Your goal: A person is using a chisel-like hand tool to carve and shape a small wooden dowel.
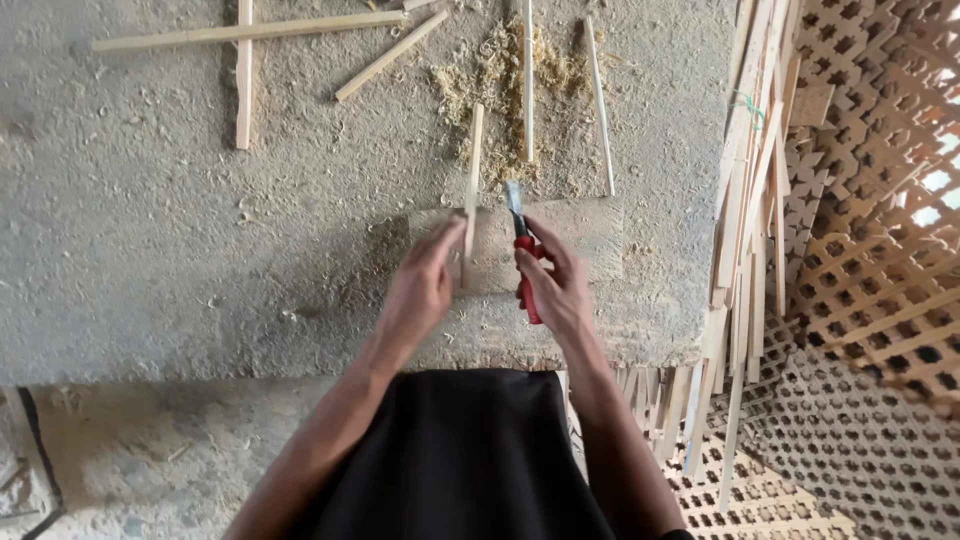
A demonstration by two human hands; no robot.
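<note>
Head view: your left hand [420,290] pinches a thin stick [472,180], your right hand [556,285] grips a red-handled knife [523,255]; shavings [500,80] lie beyond, more sticks [745,260] wait uncut.

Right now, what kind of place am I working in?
Probably a woodworking shop: wood shavings litter the dusty bench, thin strips are stacked beside lattice panels, and your right hand holds a red-handled chisel.

Soft even daylight, glare through lattice [900,190] at right; hands perhaps slightly motion-blurred; shadows faint.

Head camera, looking straight down — close above the work floor [150,250]
</note>
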